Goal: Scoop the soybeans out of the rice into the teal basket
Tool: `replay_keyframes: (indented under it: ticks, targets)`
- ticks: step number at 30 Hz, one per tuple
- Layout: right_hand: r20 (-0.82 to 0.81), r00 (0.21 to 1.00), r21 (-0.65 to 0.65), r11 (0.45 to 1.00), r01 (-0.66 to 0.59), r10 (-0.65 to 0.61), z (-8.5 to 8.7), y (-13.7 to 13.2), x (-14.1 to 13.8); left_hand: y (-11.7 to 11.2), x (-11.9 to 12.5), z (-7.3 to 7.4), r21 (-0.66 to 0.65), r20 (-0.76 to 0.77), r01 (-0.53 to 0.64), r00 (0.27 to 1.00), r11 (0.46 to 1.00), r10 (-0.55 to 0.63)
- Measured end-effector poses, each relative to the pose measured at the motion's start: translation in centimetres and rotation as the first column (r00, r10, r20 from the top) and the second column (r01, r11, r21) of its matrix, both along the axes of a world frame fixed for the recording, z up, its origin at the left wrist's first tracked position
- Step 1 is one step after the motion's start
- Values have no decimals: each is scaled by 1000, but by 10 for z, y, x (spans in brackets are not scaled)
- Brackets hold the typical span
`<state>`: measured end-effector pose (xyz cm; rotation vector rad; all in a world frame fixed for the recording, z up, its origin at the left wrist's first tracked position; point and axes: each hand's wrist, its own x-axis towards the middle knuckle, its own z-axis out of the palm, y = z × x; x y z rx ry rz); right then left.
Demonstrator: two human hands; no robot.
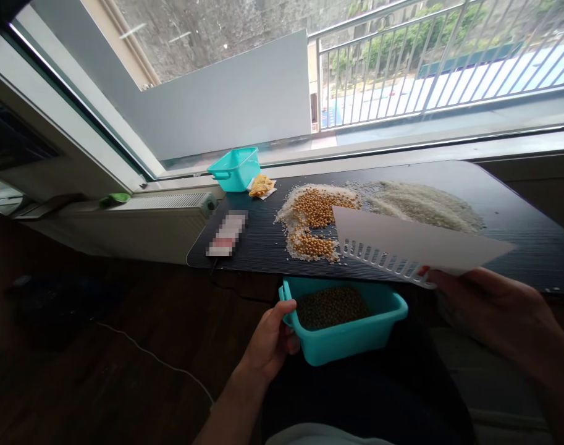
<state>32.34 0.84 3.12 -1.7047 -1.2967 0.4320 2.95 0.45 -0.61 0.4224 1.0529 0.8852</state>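
My left hand (pixel 271 337) grips the handle end of a turquoise plastic bin (pixel 351 340), thumb over the rim. Dark, small beans or grains (pixel 333 307) cover the bottom of this bin, which sits below the table's front edge over my lap. My right hand (pixel 490 296) pinches a white slotted sheet (pixel 416 238) by its near edge, holding it tilted above the table front. Beyond the sheet's left end lie yellow soybeans (pixel 321 207) mixed with white rice. A wide heap of rice (pixel 425 201) spreads behind the sheet, which hides part of it.
On the dark table (pixel 517 210), a phone-like device (pixel 227 233) with a blurred screen lies at the left. A second turquoise bin (pixel 238 170) stands at the back left beside a yellowish piece of food (pixel 262 185) on paper. A radiator (pixel 170 207) and windows border the table.
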Motion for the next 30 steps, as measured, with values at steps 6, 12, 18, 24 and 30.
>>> replay_keyframes:
  ticks: [6, 12, 18, 24, 30]
  targets:
    - [-67, 992, -50, 992, -112, 109, 11, 6, -11, -3, 7, 0, 6, 3, 36, 999, 999, -36]
    - [-142, 983, -35, 992, -124, 118, 13, 6, -16, -3, 7, -1, 8, 5, 39, 999, 999, -39]
    - [-171, 977, -6, 992, -127, 124, 9, 11, -15, -3, 7, 1, -3, 3, 32, 999, 999, -32]
    - [-209, 959, -10, 980, -198, 192, 9, 14, -21, -3, 8, 1, -3, 1, 19, 1000, 1000, -19]
    - [-162, 965, 14, 979, -204, 204, 13, 12, -21, -2, 7, 1, 15, 9, 46, 999, 999, -46]
